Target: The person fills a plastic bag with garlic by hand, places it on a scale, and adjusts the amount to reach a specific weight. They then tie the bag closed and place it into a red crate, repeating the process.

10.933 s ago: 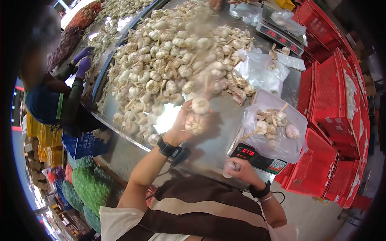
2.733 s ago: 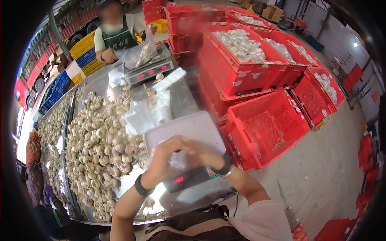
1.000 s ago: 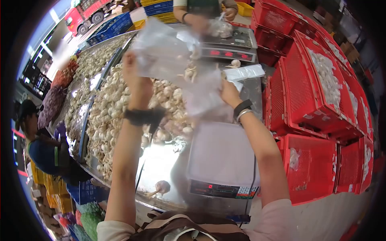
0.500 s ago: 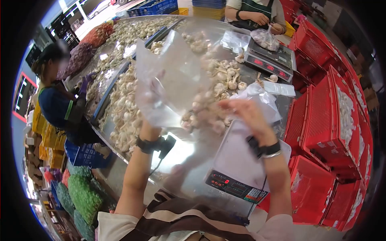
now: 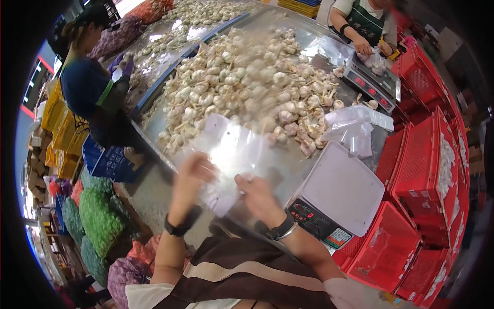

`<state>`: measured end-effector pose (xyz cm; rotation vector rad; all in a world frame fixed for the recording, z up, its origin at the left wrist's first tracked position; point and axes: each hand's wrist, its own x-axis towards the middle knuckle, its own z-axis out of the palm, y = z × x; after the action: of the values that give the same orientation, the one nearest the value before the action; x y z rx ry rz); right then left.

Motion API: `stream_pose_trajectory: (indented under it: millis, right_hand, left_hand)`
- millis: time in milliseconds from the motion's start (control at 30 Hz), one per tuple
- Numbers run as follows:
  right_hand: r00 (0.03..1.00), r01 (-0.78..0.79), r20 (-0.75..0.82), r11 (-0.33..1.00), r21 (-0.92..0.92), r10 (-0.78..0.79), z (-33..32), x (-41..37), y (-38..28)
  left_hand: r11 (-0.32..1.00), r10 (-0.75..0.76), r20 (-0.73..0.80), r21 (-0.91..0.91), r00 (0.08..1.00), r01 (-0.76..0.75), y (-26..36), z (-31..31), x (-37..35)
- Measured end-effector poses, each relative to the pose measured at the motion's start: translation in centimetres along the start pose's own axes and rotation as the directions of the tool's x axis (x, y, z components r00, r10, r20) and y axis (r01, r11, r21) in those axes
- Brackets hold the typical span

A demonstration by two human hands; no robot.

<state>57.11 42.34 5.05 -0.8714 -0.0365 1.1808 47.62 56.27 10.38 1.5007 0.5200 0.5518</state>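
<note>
- Now the clear bag (image 5: 226,147) is low over the near part of the counter (image 5: 288,172); half a second ago it was held higher, toward 11 o'clock. No garlic can be made out inside.
- The right hand (image 5: 259,198) has come from beside the scale to the bag's 5 o'clock edge, its grip apparently pinched on the plastic.
- The left hand (image 5: 193,174) is at the bag's 8 o'clock side, blurred; I cannot tell whether its grip holds plastic or is loose.
- With both hands at the bag, the work in hand seems to be handling the bag itself.
- From the bag, the garlic heap (image 5: 221,87) spreads at 12 o'clock, the scale (image 5: 342,183) stands between 3 and 4, showing a red 0, and loose plastic bags (image 5: 355,130) lie between 2 and 3.
- Farther out, a co-worker's hand (image 5: 363,47) is between 1 and 2, and a red crate (image 5: 387,234) is at 4.
</note>
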Motion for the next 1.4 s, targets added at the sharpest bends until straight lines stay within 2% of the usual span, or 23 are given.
stream_pose_trajectory:
  millis: [33,67,167,300,367,433,533,600,633,700,733,767,800,833,867,900,967,1000,1067,1300,1333,1367,1400]
  right_hand:
    - [0.996,-0.047,0.076,0.99,0.135,0.037,0.5,-0.1,0.7]
    - [0.99,-0.018,0.138,0.986,0.167,-0.005,1.1,0.1,1.0]
    - [0.999,-0.034,0.011,0.967,0.254,0.032,1.1,-1.5,-1.0]
    - [0.939,-0.122,0.323,0.763,0.635,-0.119,-3.9,-3.2,-3.7]
    - [0.979,0.095,-0.201,0.937,0.337,-0.027,-1.8,-3.8,-4.1]
    - [0.998,0.051,-0.042,0.97,0.237,-0.042,-0.3,-3.7,-4.1]
    - [0.976,0.077,0.2,0.994,0.075,-0.091,0.8,-3.5,-3.9]
    - [0.944,0.249,0.277,0.936,-0.25,-0.177,1.6,-4.4,-5.0]
    - [0.943,0.252,0.28,0.934,-0.252,-0.179,0.8,-4.4,-5.2]
    - [0.952,0.294,0.223,0.418,-0.859,-0.211,-2.1,-4.2,-4.5]
    - [0.949,0.22,0.205,0.036,-0.975,-0.24,-3.1,-4.4,-3.9]
    - [0.95,0.216,0.202,0.036,-0.976,-0.239,-3.0,-4.7,-3.6]
    - [0.979,0.129,-0.043,0.77,-0.625,-0.199,-2.7,-5.1,-3.5]
    - [0.984,0.018,-0.179,0.988,0.156,0.011,-2.6,-5.6,-3.1]
    - [0.984,-0.075,-0.086,0.793,0.605,0.159,-7.1,-5.3,-1.9]
    - [0.994,-0.101,0.002,0.882,0.461,0.113,-7.8,-6.9,-1.8]
    - [0.914,0.111,-0.325,0.92,-0.375,-0.243,-4.5,-8.4,-0.2]
    - [0.913,0.109,-0.329,0.922,-0.373,-0.241,-5.9,-9.0,1.0]
    - [0.958,0.087,-0.023,0.368,-0.926,-0.285,-8.6,-9.7,3.1]
    - [0.968,0.085,-0.102,0.684,-0.724,-0.228,-9.9,-4.4,5.3]
    - [0.907,0.264,0.093,0.384,-0.885,-0.41,-10.4,-2.8,6.0]
    - [0.907,0.262,0.09,0.385,-0.885,-0.411,-10.7,-1.0,5.9]
    - [0.907,0.272,-0.154,0.824,-0.497,-0.393,-10.8,1.1,5.4]
  left_hand:
    - [0.934,-0.124,0.281,0.356,0.952,0.016,-1.2,0.8,-0.3]
    - [0.954,-0.283,0.245,0.172,0.927,0.245,-1.7,1.8,-0.9]
    - [0.942,-0.23,0.01,0.256,0.973,0.219,-1.6,-1.3,-1.1]
    - [0.705,0.282,-0.291,0.709,0.914,0.008,-2.3,-12.0,-0.4]
    - [0.584,0.423,-0.188,0.804,0.886,-0.108,-2.3,-11.5,-0.4]
    - [0.333,0.497,0.191,0.859,0.847,-0.389,2.3,-5.5,-1.4]
    - [0.461,0.383,0.455,0.66,0.804,-0.593,3.1,-1.8,-2.0]
    - [0.92,-0.217,0.643,0.386,0.734,-0.066,0.4,-2.3,-1.1]
    - [0.92,-0.214,0.642,0.385,0.736,-0.069,0.1,-2.9,-1.1]
    - [0.875,-0.393,0.572,-0.008,0.72,0.484,-0.7,-4.8,-1.7]
    - [0.608,-0.053,0.792,-0.458,0.609,0.648,-2.4,-5.9,-0.8]
    - [0.606,-0.054,0.792,-0.458,0.608,0.651,-1.9,-5.4,-1.0]
    - [0.501,-0.232,0.643,-0.564,0.73,0.656,-1.0,-4.4,-1.7]
    - [0.408,-0.419,0.465,-0.671,0.78,0.619,-0.5,-3.9,-2.2]
    - [0.274,-0.32,0.613,-0.67,0.722,0.69,-2.6,-4.4,-2.2]
    - [0.271,-0.321,0.615,-0.669,0.72,0.692,-4.5,-4.1,-2.7]
    - [0.141,-0.438,0.635,-0.651,0.637,0.746,-8.2,-3.2,-4.1]
    - [0.138,-0.441,0.637,-0.649,0.633,0.749,-10.2,-3.0,-5.1]
    - [0.027,-0.492,0.705,-0.574,0.511,0.818,-12.6,-2.6,-6.3]
    - [0.153,-0.711,0.52,-0.543,0.474,0.826,-14.0,1.0,-1.1]
    - [0.185,-0.717,0.491,-0.55,0.494,0.814,-13.5,1.3,0.1]
    - [0.184,-0.718,0.492,-0.548,0.493,0.816,-13.8,1.1,1.6]
    - [0.19,-0.7,0.451,-0.629,0.553,0.754,-14.4,0.7,3.5]
